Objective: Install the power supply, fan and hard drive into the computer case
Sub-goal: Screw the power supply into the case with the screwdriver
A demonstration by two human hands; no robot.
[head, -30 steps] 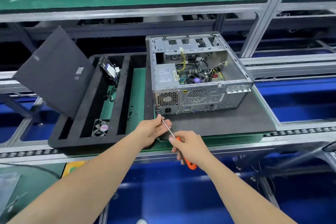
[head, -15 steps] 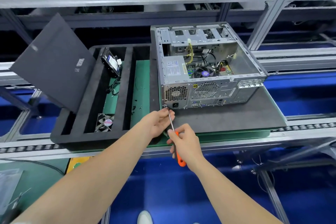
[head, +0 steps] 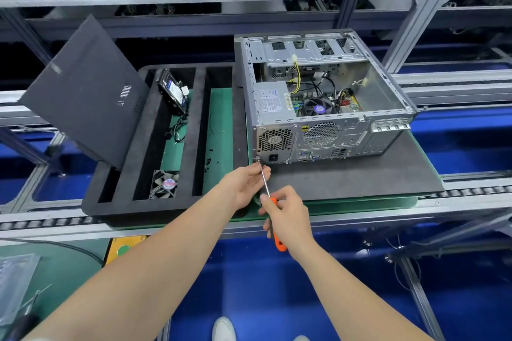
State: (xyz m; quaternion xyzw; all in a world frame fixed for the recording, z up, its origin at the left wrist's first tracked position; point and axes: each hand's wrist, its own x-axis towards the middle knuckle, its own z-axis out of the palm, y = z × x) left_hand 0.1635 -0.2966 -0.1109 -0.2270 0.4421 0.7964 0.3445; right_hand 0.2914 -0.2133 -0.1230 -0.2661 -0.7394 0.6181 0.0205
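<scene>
Two hands, left hand [head: 243, 188], right hand [head: 288, 219], screwdriver [head: 266, 188] at computer case [head: 388, 102] corner

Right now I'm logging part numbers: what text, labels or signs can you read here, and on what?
No text is legible.
Power supply label: printed lines, too small to read.
Hard drive label: blurred.
Fan hub sticker: red and blue, unreadable.
Yellow sticker on the case rear: a sign, illegible.
</scene>
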